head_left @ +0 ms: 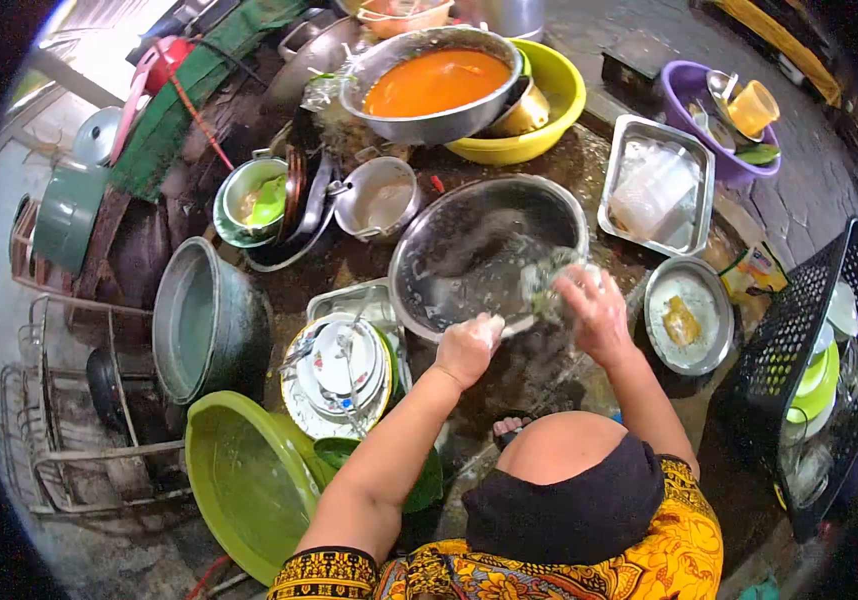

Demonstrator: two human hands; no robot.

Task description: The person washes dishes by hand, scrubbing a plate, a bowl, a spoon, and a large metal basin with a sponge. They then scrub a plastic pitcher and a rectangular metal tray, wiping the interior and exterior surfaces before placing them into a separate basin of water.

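A large metal basin [454, 220] with soapy streaks inside lies tilted in front of me. My left hand [469, 347], with suds on its fingers, is closed over the basin's near rim. At the rim's right side, my right hand [594, 305] presses a foamy grey-green scrubber [547, 280] against the metal; motion blurs its outline. Left of the basin is a stack of plates [344, 365] with spoons and forks on top. To the right stands a metal bowl [689, 345] holding whitish suds and a yellow sponge [682, 320].
Behind the basin, a big bowl of orange liquid [439, 85] rests on a yellow tub [559, 100]. Pots [379, 200], a grey tub [189, 320] and a green tub [249, 480] stand left. A steel tray [704, 235], purple basin [679, 95] and black crate [764, 385] stand right.
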